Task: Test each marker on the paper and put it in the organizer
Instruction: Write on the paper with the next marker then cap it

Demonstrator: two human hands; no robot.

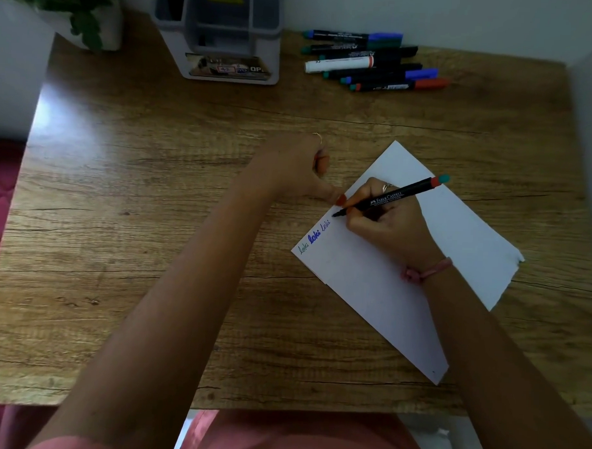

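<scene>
My right hand (386, 225) grips a black marker (396, 196) with a red and teal end, its uncapped tip touching the white paper (457, 238) near the upper left edge. Three blue scribbled words run along that edge. My left hand (290, 169) is closed in a fist beside the paper, thumb touching its edge; something orange-red shows inside the fist, likely the marker's cap. A row of several markers (373, 63) lies at the back right of the table. The grey organizer (225, 34) stands at the back centre.
A potted plant (76, 11) sits at the back left corner. The wooden table (135, 217) ends at a wall behind and a white panel on the right. A pink quilted surface lies to the left.
</scene>
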